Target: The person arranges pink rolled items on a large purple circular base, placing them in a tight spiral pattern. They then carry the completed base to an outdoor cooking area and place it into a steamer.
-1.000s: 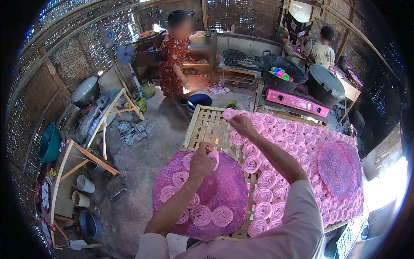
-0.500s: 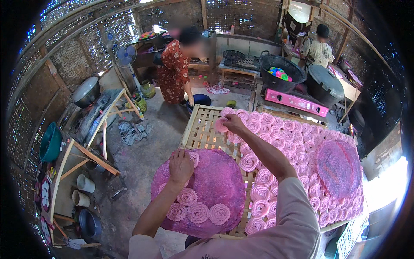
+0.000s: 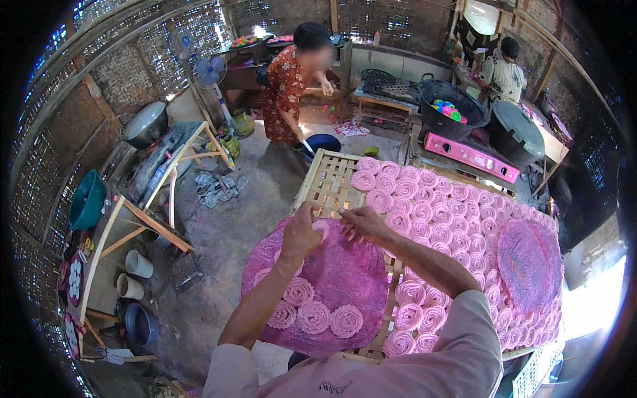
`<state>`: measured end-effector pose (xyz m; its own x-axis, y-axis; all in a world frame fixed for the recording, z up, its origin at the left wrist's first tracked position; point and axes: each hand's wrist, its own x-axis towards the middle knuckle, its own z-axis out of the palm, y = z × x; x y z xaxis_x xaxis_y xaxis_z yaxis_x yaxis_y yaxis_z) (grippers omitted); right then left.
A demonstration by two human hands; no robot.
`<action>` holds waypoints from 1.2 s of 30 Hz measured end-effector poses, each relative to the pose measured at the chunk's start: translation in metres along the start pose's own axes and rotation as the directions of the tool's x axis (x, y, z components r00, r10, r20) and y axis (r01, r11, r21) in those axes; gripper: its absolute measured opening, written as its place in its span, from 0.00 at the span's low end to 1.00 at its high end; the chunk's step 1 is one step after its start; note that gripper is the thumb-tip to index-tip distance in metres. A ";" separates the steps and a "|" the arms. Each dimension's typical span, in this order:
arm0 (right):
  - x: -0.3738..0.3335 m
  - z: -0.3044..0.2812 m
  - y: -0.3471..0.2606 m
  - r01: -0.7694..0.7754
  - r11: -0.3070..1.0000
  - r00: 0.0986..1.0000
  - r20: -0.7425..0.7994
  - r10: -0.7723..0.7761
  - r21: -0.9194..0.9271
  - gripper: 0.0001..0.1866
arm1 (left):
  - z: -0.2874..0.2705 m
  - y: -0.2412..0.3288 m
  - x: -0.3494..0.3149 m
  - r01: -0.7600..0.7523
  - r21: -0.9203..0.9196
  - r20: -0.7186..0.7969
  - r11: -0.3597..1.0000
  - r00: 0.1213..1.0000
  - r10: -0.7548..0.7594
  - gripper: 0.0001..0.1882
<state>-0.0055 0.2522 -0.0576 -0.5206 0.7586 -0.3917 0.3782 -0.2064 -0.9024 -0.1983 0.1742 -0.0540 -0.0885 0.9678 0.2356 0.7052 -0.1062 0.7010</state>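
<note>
A round purple mesh mat (image 3: pixel 352 278) lies over the near left part of the rack, with several pink spiral rosettes (image 3: pixel 314 317) on its left and near side. My left hand (image 3: pixel 300 233) is at the mat's far edge, fingers curled over the rim. Right beside that thumb lies one more rosette (image 3: pixel 321 229), partly covered by the hand. My right hand (image 3: pixel 363 224) hovers over the mat's far right edge, fingers apart and nothing in them. Rows of similar rosettes (image 3: pixel 440 232) fill most of the woven bamboo rack (image 3: pixel 330 178).
A second purple mat (image 3: pixel 529 265) rests on the rosettes at the right. Beyond the rack are a pink stove (image 3: pixel 471 156), a black tub (image 3: pixel 451 119) and a lidded pot (image 3: pixel 517 132). One person (image 3: pixel 288 86) bends over a blue bucket (image 3: pixel 323 142); another (image 3: pixel 502 73) works at the back right.
The rosette in my right hand now lies on the rack's far left part, and that hand has come back empty to the mat. My left hand has shifted slightly farther away.
</note>
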 end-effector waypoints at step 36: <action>-0.018 0.001 0.051 0.145 0.930 0.987 -0.121 -0.109 0.338 0.26 | -0.019 0.046 -0.066 -0.455 0.049 0.237 0.889 0.870 0.432 0.27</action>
<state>0.0225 0.2274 -0.0966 -0.4624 0.8458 -0.2660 0.0181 -0.2909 -0.9566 -0.1735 0.1010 -0.0241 0.3942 0.8504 0.3484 0.7021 -0.5233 0.4829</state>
